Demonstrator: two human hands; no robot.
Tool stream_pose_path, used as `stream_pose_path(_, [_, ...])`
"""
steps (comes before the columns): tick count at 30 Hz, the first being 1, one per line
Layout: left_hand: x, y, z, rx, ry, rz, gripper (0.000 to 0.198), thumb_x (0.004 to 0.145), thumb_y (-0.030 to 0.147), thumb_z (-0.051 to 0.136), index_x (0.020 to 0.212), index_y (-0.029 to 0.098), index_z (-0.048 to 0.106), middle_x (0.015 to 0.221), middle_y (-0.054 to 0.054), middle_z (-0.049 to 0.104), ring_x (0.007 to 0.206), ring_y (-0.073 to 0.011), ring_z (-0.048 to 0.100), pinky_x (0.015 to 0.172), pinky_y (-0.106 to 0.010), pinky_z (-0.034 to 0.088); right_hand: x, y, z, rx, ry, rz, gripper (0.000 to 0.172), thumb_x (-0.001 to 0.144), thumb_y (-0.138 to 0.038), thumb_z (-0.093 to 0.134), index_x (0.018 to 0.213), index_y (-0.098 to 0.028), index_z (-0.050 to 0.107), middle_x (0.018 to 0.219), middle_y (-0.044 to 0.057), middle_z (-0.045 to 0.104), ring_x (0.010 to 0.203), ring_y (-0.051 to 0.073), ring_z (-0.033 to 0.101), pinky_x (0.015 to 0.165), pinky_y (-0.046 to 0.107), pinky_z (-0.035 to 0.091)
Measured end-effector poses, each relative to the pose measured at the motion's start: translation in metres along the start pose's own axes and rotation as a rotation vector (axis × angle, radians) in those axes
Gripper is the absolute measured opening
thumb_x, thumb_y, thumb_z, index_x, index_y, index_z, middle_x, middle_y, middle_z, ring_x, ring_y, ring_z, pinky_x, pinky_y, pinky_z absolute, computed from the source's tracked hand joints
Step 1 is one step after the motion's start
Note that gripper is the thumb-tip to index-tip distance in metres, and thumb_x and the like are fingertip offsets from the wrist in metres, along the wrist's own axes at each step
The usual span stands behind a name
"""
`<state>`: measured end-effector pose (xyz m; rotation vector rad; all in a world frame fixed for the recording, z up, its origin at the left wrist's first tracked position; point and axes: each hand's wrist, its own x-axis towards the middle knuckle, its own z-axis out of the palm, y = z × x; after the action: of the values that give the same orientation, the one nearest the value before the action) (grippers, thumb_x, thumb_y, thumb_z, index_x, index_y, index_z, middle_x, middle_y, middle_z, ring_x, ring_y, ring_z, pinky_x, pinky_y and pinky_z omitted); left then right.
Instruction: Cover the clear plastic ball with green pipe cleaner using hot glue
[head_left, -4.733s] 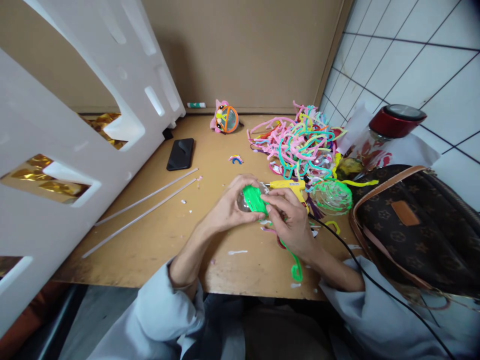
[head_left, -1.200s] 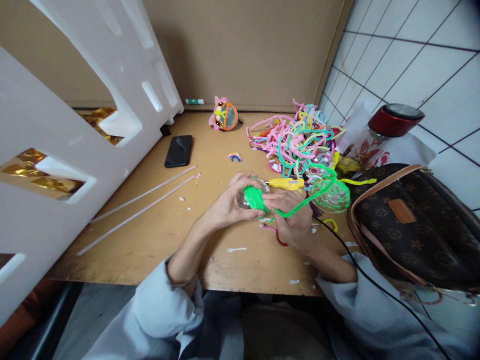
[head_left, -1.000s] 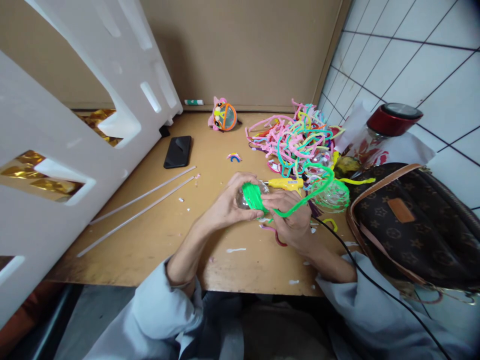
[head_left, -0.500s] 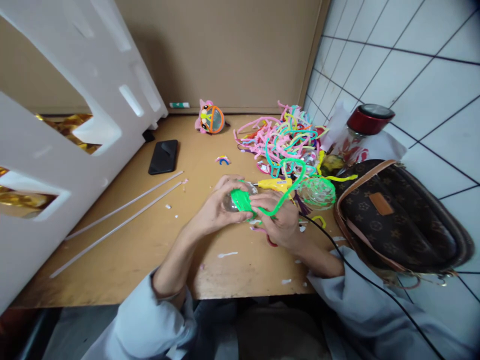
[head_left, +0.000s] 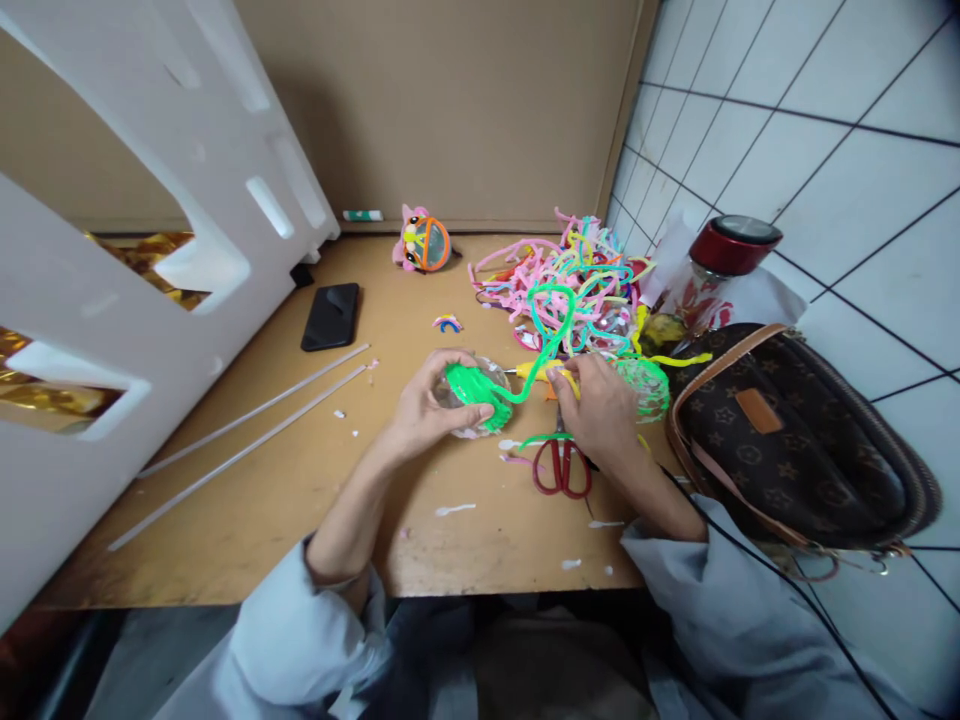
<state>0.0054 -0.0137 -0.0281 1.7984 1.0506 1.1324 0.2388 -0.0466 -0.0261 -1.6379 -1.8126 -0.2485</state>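
Head view: left hand [head_left: 424, 408] clasping clear ball [head_left: 492, 372] wound with green strand [head_left: 474, 388]; right hand [head_left: 600, 408] seemingly gripping yellow glue gun [head_left: 525, 370].

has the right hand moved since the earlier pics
Yes: judged against the brown handbag, the right hand has moved rightward, toward the bag and away from the green-wrapped ball that the left hand holds.
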Motion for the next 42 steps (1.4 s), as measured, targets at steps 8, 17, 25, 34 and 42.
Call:
stream_pose_path(8, [0.001,0.008,0.001,-0.190,-0.016,-0.133,0.064,0.060,0.052,0.086,0.104,0.021,0.052,0.097,-0.004,0.070,0.080,-0.0189,0.068,0.072,-0.031,0.056,0.003,-0.001,0.002,-0.382,-0.405,0.164,0.051,0.089,-0.053,0.059,0.101,-0.004,0.067,0.090,0.026,0.071,0.082,0.037,0.070,0.060,0.038,0.046])
stream_pose_path(17, [0.002,0.014,0.000,-0.496,0.051,-0.228,0.062,0.053,0.038,0.092,0.098,0.021,0.054,0.089,0.002,0.064,0.063,-0.0078,0.058,0.057,-0.018,0.049,0.011,-0.009,-0.002,-0.382,-0.507,0.274,0.043,0.090,-0.043,0.053,0.110,-0.006,0.064,0.108,0.022,0.069,0.101,0.033,0.067,0.074,0.035,0.046])
stream_pose_path(25, [0.003,0.018,-0.013,-0.746,0.110,-0.266,0.063,0.050,0.033,0.095,0.096,0.023,0.053,0.080,0.006,0.061,0.059,-0.0095,0.060,0.058,-0.022,0.053,0.007,-0.006,0.000,-0.327,-0.390,0.279,0.035,0.085,-0.032,0.058,0.112,-0.010,0.057,0.111,0.018,0.065,0.092,0.029,0.065,0.067,0.033,0.040])
stream_pose_path(34, [0.001,0.016,-0.009,-0.777,0.072,-0.298,0.062,0.051,0.030,0.095,0.097,0.022,0.054,0.081,0.005,0.063,0.060,-0.0097,0.062,0.059,-0.022,0.053,0.008,0.000,-0.012,-0.321,-0.060,0.233,0.032,0.084,-0.038,0.059,0.102,-0.013,0.055,0.099,0.013,0.062,0.082,0.027,0.061,0.058,0.031,0.035])
stream_pose_path(42, [-0.001,0.022,-0.003,-0.776,-0.011,-0.327,0.062,0.052,0.031,0.094,0.099,0.022,0.054,0.084,0.005,0.063,0.066,-0.0105,0.063,0.062,-0.022,0.054,0.012,0.011,-0.014,-0.015,0.324,0.119,0.024,0.076,-0.037,0.060,0.089,-0.023,0.047,0.084,0.006,0.053,0.082,0.026,0.055,0.068,0.038,0.046])
